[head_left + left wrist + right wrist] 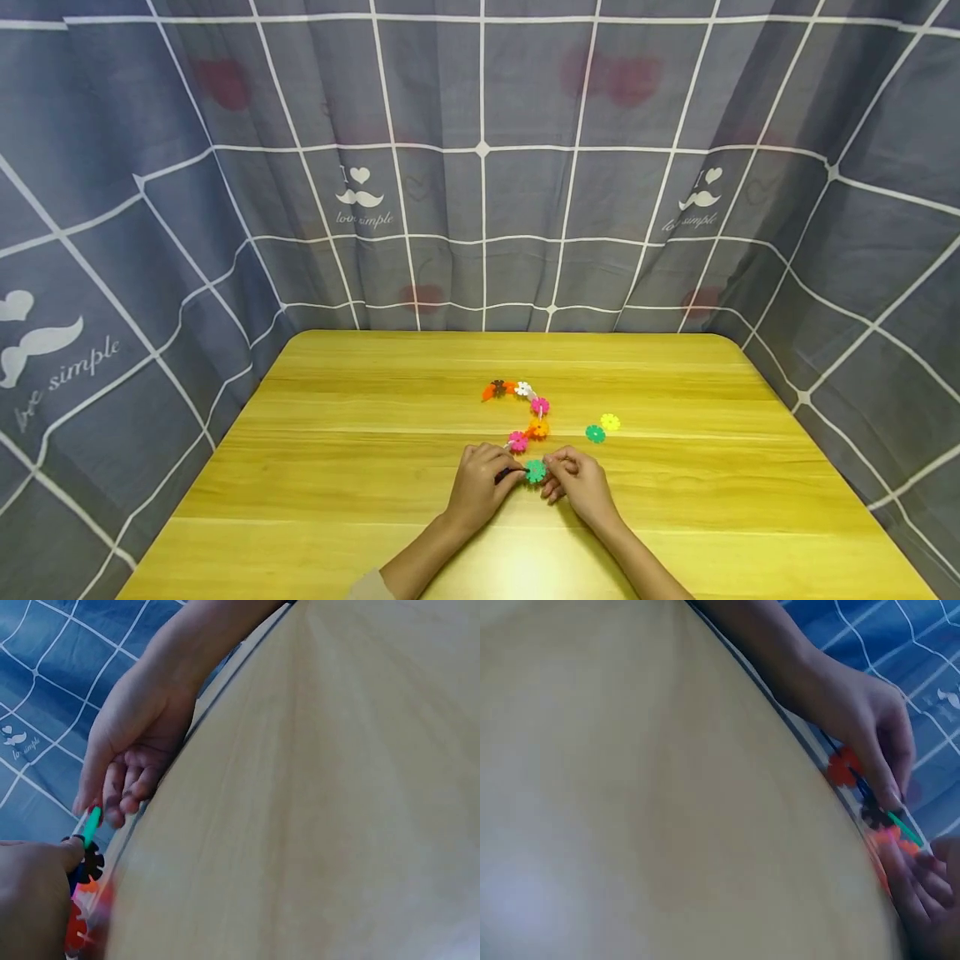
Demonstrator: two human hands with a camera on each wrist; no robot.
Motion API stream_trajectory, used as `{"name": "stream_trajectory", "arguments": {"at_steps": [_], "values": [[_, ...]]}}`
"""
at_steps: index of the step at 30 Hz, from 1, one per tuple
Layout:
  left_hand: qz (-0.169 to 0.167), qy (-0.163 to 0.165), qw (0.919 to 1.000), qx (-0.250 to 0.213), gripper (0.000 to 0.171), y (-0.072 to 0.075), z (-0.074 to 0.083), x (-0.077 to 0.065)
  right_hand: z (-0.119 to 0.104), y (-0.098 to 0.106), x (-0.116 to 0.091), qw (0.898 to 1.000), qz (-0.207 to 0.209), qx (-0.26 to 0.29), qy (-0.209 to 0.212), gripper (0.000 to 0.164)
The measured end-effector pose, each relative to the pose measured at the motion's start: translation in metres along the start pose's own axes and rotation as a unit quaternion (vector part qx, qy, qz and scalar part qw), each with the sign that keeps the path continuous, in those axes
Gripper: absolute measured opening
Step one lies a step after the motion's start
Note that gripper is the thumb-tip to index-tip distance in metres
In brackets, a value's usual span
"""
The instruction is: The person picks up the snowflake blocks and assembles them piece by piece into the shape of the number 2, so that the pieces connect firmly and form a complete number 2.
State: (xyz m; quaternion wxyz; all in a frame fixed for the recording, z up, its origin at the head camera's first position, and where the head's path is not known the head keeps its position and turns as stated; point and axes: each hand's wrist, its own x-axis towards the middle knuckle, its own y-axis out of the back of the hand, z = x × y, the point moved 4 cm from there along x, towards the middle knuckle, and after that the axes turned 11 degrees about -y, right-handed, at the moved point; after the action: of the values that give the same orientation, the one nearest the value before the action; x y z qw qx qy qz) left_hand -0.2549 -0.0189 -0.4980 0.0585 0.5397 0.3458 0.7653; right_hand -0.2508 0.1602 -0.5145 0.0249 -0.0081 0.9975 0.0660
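Observation:
A curved chain of interlocked plastic snowflake discs, with pink (pixel 518 442), orange (pixel 537 428) and white (pixel 523 388) pieces among them, lies on the table and runs towards my left hand (pixel 478 483). That hand pinches a dark disc (pixel 93 862) at the chain's near end, mostly covered by the fingers. A green snowflake disc (pixel 536 472) stands between both hands, its left edge against the dark disc. Thumb and forefinger of my right hand (pixel 583 485) pinch its right edge, while the other fingers curl loosely below.
Two loose discs, one green (pixel 595 433) and one yellow (pixel 611 422), lie on the wooden table (pixel 337 433) beyond the right hand. A grey-blue checked curtain (pixel 442 192) hangs behind the table and along both sides.

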Motion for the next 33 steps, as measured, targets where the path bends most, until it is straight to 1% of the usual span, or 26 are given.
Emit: {"name": "stream_trajectory", "arguments": {"at_steps": [1, 2, 3, 4, 5, 6, 7, 8, 10, 12, 14, 17, 19, 21, 23, 24, 25, 26, 28, 30, 32, 33], "values": [[-0.004, 0.002, 1.0, 0.006, 0.01, 0.001, 0.0, -0.001, 0.0, 0.007, 0.003, 0.998, 0.039, -0.039, 0.029, 0.02], [-0.007, -0.001, 0.9999, 0.014, 0.011, 0.001, 0.0, -0.001, 0.001, 0.016, 0.005, 0.992, 0.082, -0.081, 0.06, 0.017], [-0.01, -0.003, 0.9997, 0.021, 0.013, 0.002, 0.0, -0.002, 0.002, 0.025, 0.007, 0.98, 0.125, -0.126, 0.09, 0.014], [-0.015, -0.007, 0.9995, 0.028, 0.015, 0.003, 0.0, -0.001, 0.003, 0.034, 0.01, 0.965, 0.168, -0.166, 0.114, 0.012], [-0.019, -0.013, 0.9992, 0.034, 0.017, 0.003, 0.0, -0.001, 0.004, 0.042, 0.012, 0.949, 0.203, -0.203, 0.13, 0.011], [-0.024, -0.02, 0.9987, 0.041, 0.02, 0.003, 0.001, 0.0, 0.005, 0.049, 0.014, 0.935, 0.229, -0.234, 0.139, 0.013], [-0.027, -0.028, 0.9981, 0.047, 0.023, 0.003, 0.002, 0.0, 0.007, 0.055, 0.016, 0.924, 0.243, -0.259, 0.141, 0.018], [-0.031, -0.036, 0.9974, 0.054, 0.027, 0.003, 0.003, 0.0, 0.008, 0.059, 0.018, 0.919, 0.247, -0.276, 0.139, 0.022], [-0.038, -0.052, 0.9958, 0.065, 0.034, 0.001, 0.004, 0.002, 0.01, 0.065, 0.02, 0.914, 0.24, -0.302, 0.128, 0.03], [-0.046, -0.063, 0.9944, 0.071, 0.039, -0.001, 0.005, 0.003, 0.01, 0.068, 0.021, 0.914, 0.228, -0.314, 0.118, 0.034], [-0.057, -0.072, 0.9925, 0.081, 0.043, -0.004, 0.005, 0.003, 0.009, 0.069, 0.022, 0.916, 0.219, -0.316, 0.113, 0.033], [-0.079, -0.081, 0.9887, 0.098, 0.044, -0.008, 0.006, 0.004, 0.008, 0.068, 0.021, 0.924, 0.209, -0.303, 0.104, 0.033], [-0.093, -0.086, 0.9858, 0.11, 0.043, -0.01, 0.006, 0.004, 0.009, 0.067, 0.02, 0.935, 0.194, -0.278, 0.101, 0.032], [-0.103, -0.084, 0.9847, 0.113, 0.041, -0.011, 0.007, 0.004, 0.01, 0.063, 0.019, 0.952, 0.164, -0.239, 0.102, 0.03], [-0.104, -0.078, 0.9856, 0.109, 0.04, -0.012, 0.006, 0.003, 0.011, 0.057, 0.017, 0.971, 0.117, -0.179, 0.107, 0.027], [-0.102, -0.072, 0.9867, 0.103, 0.04, -0.012, 0.006, 0.003, 0.012, 0.053, 0.016, 0.98, 0.087, -0.142, 0.11, 0.024], [-0.099, -0.068, 0.9879, 0.098, 0.04, -0.011, 0.006, 0.004, 0.012, 0.049, 0.014, 0.986, 0.057, -0.108, 0.113, 0.021], [-0.097, -0.065, 0.9887, 0.094, 0.039, -0.011, 0.006, 0.004, 0.012, 0.045, 0.013, 0.99, 0.025, -0.077, 0.118, 0.019], [-0.092, -0.064, 0.9899, 0.088, 0.038, -0.011, 0.006, 0.005, 0.011, 0.038, 0.008, 0.991, -0.03, -0.025, 0.128, 0.015], [-0.092, -0.062, 0.9906, 0.08, 0.037, -0.01, 0.006, 0.006, 0.008, 0.031, 0.004, 0.988, -0.07, 0.005, 0.135, 0.013], [-0.09, -0.064, 0.9913, 0.072, 0.035, -0.01, 0.007, 0.007, 0.0, 0.025, -0.002, 0.986, -0.093, 0.014, 0.134, 0.012], [-0.089, -0.065, 0.9917, 0.067, 0.035, -0.009, 0.007, 0.007, -0.001, 0.023, -0.003, 0.986, -0.099, 0.016, 0.131, 0.012]]}}
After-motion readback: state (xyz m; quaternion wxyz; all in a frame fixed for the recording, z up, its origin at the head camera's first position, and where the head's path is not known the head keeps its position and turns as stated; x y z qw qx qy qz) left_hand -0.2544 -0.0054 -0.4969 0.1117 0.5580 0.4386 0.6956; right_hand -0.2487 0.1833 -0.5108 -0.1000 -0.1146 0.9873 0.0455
